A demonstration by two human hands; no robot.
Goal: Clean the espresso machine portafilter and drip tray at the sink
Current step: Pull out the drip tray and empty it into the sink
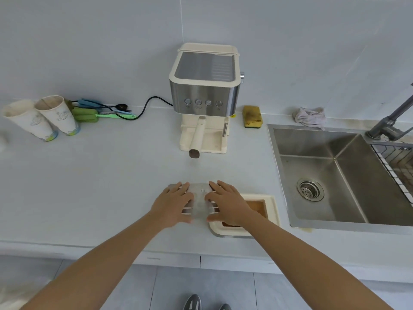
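A cream and steel espresso machine (204,95) stands at the back of the counter. Its portafilter (197,137) is locked in, the cream handle pointing toward me. The cream drip tray (272,209) lies near the counter's front edge, with brown liquid inside. A slotted metal grate (199,201) rests on the counter, partly over the tray's left side. My left hand (173,205) and my right hand (225,204) lie flat on the grate, fingers spread, thumbs at its near edge. The steel sink (324,175) is to the right.
A yellow sponge (252,116) lies beside the machine and a crumpled cloth (310,117) behind the sink. The faucet (390,121) rises at the far right, above a wire rack (395,168). Two paper cups (42,118), green brushes (89,115) and the power cord (145,106) occupy the left.
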